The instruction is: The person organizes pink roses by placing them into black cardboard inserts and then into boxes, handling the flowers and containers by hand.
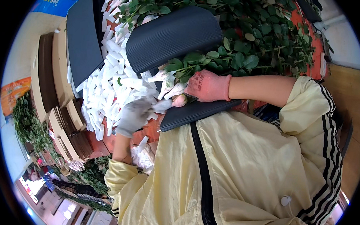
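My right hand (208, 86), in a pink glove, is closed around rose stems just behind their heads. A bare pink rose bud (179, 100) sticks out below it. My left hand (134, 117), in a greyish-white glove and blurred, pinches a white mesh sleeve (162, 106) whose end is at that bud. Beside the right hand lie rose heads in white net sleeves (176, 90). A black ribbed sheet (199, 115) is under the roses, and its raised part (174, 37) curves up behind them. Leafy stems (239, 61) run off to the right.
Many loose white sleeves (109, 92) cover the red table (149, 132) on the left. More leafy roses (266, 32) are heaped at the back right. Cardboard pieces (64, 68) and a dark panel (84, 41) stand at the left edge.
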The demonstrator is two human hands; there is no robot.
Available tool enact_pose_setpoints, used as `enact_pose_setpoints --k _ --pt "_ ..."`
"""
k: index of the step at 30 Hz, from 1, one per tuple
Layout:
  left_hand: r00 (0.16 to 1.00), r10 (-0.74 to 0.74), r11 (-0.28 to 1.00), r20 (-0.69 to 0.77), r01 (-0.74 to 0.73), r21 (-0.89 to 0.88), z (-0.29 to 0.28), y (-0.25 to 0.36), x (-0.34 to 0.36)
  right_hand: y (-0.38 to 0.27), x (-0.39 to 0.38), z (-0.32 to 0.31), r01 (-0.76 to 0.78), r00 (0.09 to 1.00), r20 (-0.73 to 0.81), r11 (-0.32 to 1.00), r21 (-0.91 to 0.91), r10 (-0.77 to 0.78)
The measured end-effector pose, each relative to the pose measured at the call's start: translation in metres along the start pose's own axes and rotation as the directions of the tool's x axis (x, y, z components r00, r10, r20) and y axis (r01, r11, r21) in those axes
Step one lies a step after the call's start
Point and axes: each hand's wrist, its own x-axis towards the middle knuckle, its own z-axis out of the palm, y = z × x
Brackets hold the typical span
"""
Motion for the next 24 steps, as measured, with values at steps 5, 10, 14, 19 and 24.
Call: enact_pose_setpoints --k 5,10,14,19,24 --pt "0.965 -0.232 0.954 -0.125 0.251 0.164 -0.041 0.014 -0.009 0.002 0.005 0.011 0.037 0.998 -0.050 0.996 -0.078 -0.041" --pt "0.986 0.165 0.901 -0.032 -0.164 -0.402 -0.011 0.061 0.033 -0.003 -0.004 -0.004 0.090 0.994 -0.062 0.995 -0.038 -0.093" --pt "0.988 0.122 0.856 0.099 -0.055 -0.513 0.008 0.042 0.029 -0.012 -0.013 -0.025 -0.046 0.991 -0.123 0.998 0.045 0.051" --pt "0.959 0.077 0.836 0.272 0.087 -0.541 0.005 0.042 0.031 -0.005 -0.008 0.000 -0.147 0.948 -0.307 0.972 -0.181 0.086" --pt "0.975 0.196 0.855 0.107 -0.116 -0.505 0.011 0.040 0.029 -0.010 0.001 -0.006 -0.109 0.960 -0.273 0.977 -0.186 0.055"
